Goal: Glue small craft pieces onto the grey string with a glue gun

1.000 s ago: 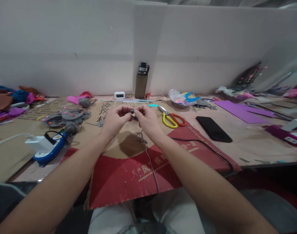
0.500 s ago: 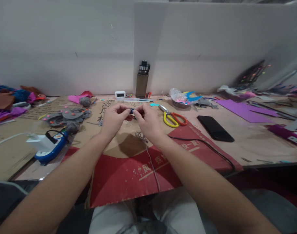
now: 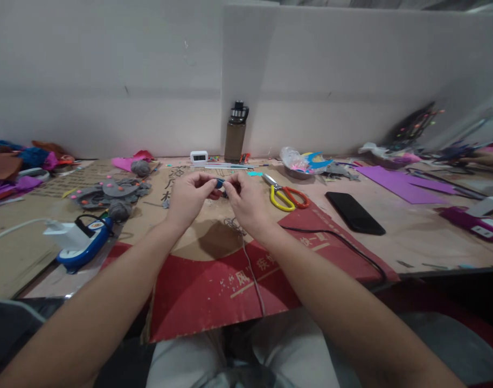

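Between my fingertips is a small dark blue piece (image 3: pixel 219 184), too small and covered to name its kind. My left hand (image 3: pixel 192 196) pinches it from one side and my right hand (image 3: pixel 245 199) from the other. Both hands are raised over a cardboard sheet (image 3: pixel 198 296) with a red printed front. Below my right hand lies a loose tangle of grey yarn (image 3: pixel 232 225), its strand running down to the sheet's front edge. Scissors (image 3: pixel 285 197) with one yellow and one orange handle lie just right of my right hand.
Grey scraps with pink-headed pins (image 3: pixel 112 193) and a blue power strip (image 3: pixel 82 253) are on the left. A dark bottle (image 3: pixel 235 134) and white clock (image 3: pixel 199 157) stand behind. Rightward are a bowl (image 3: pixel 300 173), phone (image 3: pixel 354 213), black cable (image 3: pixel 343 237) and purple sheets (image 3: pixel 400 185).
The blue piece shows a little more between my fingertips, and my right fingers have shifted slightly. Part of another person's arm now shows at the far right edge.
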Demonstrator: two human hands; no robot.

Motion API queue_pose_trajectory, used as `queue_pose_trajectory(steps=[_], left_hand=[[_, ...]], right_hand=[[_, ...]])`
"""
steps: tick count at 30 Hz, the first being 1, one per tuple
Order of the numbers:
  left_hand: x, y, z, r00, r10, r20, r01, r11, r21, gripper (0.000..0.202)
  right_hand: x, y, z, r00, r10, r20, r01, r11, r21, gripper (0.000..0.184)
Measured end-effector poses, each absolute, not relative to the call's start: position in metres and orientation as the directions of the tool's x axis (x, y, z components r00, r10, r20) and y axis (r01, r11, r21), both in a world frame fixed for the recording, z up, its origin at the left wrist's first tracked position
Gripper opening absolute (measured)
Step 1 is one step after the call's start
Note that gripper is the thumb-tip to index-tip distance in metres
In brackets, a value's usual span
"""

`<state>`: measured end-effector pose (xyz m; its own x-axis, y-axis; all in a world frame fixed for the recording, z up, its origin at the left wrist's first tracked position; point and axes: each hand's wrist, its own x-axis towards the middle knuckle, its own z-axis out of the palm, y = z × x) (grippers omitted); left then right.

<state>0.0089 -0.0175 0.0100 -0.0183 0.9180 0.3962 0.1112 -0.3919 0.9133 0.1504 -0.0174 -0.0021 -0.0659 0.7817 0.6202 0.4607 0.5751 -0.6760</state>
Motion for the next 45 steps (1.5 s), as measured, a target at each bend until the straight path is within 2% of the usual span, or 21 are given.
queue_pose_trajectory(steps=[8,18,22,24,29,33,35,38,42,45], left_hand=[[0.008,-0.017,0.008,-0.012,0.907,0.421,0.166,-0.413,0.895,0.013],[0.008,-0.016,0.006,0.044,0.922,0.385,0.063,-0.387,0.920,0.009],[0.008,-0.013,0.006,0.077,0.932,0.355,-0.047,-0.352,0.935,0.008],[0.008,-0.013,0.007,0.089,0.943,0.321,-0.101,-0.312,0.945,0.008],[0.002,-0.012,0.012,0.194,0.966,0.169,-0.183,-0.134,0.974,0.012],[-0.004,-0.008,0.013,0.274,0.956,0.107,-0.220,-0.046,0.974,0.022],[-0.005,-0.008,0.013,0.263,0.958,0.113,-0.174,-0.068,0.982,0.026],[-0.002,-0.012,0.014,0.221,0.951,0.214,-0.024,-0.215,0.976,0.028],[0.002,-0.018,0.015,0.185,0.910,0.371,0.277,-0.411,0.869,0.019],[0.002,-0.020,0.016,0.197,0.891,0.409,0.380,-0.453,0.806,0.017]], right_hand=[[0.149,-0.018,-0.001,-0.073,0.780,0.621,0.501,0.567,-0.654,0.015],[0.151,-0.019,0.001,-0.058,0.758,0.649,0.533,0.573,-0.622,0.017],[0.151,-0.016,-0.001,-0.036,0.821,0.569,0.391,0.536,-0.748,0.005],[0.152,-0.012,-0.002,-0.054,0.852,0.521,0.310,0.510,-0.802,0.008],[0.155,-0.006,-0.001,-0.051,0.890,0.452,0.253,0.450,-0.857,0.013],[0.158,-0.007,0.001,-0.033,0.908,0.417,0.237,0.412,-0.880,0.012],[0.159,-0.008,0.001,-0.043,0.897,0.439,0.284,0.432,-0.856,0.012],[0.159,-0.010,0.000,-0.073,0.861,0.503,0.394,0.488,-0.778,0.011],[0.160,-0.013,-0.001,-0.132,0.793,0.595,0.517,0.567,-0.642,0.009],[0.159,-0.014,-0.001,-0.178,0.757,0.629,0.560,0.603,-0.568,0.008]])
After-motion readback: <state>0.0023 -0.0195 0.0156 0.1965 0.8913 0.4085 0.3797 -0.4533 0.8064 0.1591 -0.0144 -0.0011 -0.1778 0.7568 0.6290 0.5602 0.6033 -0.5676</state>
